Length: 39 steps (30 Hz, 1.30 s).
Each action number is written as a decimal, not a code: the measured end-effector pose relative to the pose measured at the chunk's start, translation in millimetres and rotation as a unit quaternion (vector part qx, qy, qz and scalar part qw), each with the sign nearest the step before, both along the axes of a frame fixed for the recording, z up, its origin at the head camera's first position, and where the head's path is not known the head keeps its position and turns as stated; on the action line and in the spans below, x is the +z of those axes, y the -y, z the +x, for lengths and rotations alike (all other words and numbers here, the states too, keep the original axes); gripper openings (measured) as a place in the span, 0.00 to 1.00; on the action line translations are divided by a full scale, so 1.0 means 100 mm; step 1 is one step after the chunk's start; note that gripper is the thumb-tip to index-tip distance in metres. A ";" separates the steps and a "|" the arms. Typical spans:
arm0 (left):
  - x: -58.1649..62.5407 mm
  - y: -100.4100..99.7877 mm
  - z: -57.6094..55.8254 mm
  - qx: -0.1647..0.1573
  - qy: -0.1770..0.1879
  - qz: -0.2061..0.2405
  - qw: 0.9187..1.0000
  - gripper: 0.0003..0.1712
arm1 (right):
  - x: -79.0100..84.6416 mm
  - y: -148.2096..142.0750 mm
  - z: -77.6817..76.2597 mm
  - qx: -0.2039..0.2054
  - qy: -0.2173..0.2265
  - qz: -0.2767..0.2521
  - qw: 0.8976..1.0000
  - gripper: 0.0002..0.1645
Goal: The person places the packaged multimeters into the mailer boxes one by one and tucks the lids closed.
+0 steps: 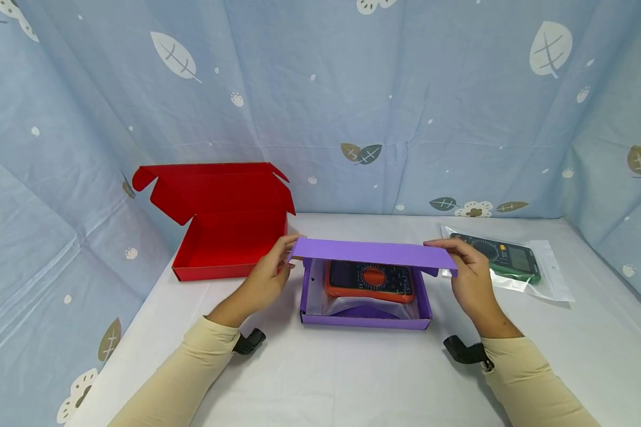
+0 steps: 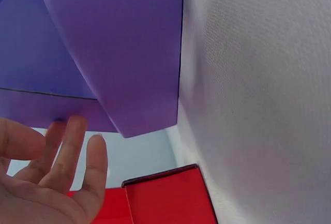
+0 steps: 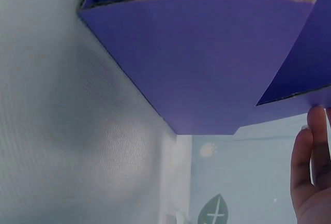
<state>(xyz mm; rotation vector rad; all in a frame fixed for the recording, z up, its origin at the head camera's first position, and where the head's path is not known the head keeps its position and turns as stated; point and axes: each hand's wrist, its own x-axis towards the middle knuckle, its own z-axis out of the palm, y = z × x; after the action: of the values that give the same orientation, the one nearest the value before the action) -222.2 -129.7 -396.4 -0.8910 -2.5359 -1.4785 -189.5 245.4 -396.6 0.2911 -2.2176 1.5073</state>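
While one red box point(image 1: 213, 273) stands open at left, the left hand point(image 1: 264, 281), fingers straight and slightly spread, touches the left end of a half-raised purple lid point(image 1: 371, 251). Mid-table point(image 1: 342, 379) sits one purple box point(image 1: 365, 322), long axis running left to right, opening toward the near side. Inside, one orange multimeter point(image 1: 371, 279) lies the same way, screen end left. The right hand point(image 1: 470, 279) touches the lid's right end, fingers straight. Rightmost, one green multimeter point(image 1: 504, 259) in a clear bag point(image 1: 555, 284) points its screen rightward.

No words or numbers can be read. The orange meter point(image 1: 371, 283) and the green meter point(image 1: 507, 257) have tiny marks point(image 1: 394, 276), too small to make out.
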 end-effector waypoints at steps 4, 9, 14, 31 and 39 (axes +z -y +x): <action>0.00 0.00 0.00 0.011 0.005 -0.001 1.000 0.30 | -0.01 -0.02 0.00 0.027 0.001 -0.019 0.999 0.21; 0.00 0.00 -0.01 0.009 0.012 0.007 1.000 0.28 | -0.03 -0.05 -0.02 0.042 0.001 -0.022 0.999 0.21; 0.00 0.00 -0.02 0.008 0.010 0.005 1.000 0.25 | -0.05 -0.06 -0.03 0.033 -0.001 -0.008 0.999 0.21; -0.02 0.03 -0.01 0.020 0.053 -0.006 0.998 0.16 | -0.06 -0.10 -0.07 0.059 0.017 0.055 0.997 0.15; -0.03 0.03 -0.01 0.029 0.065 -0.032 0.997 0.14 | -0.08 -0.10 -0.08 0.073 0.043 0.083 0.993 0.12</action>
<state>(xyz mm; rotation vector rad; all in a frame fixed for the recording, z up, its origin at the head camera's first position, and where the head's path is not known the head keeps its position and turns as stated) -223.0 -132.3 -399.8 -0.7438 -2.6916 -1.4921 -197.1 255.4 -404.5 0.4582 -2.4434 1.4343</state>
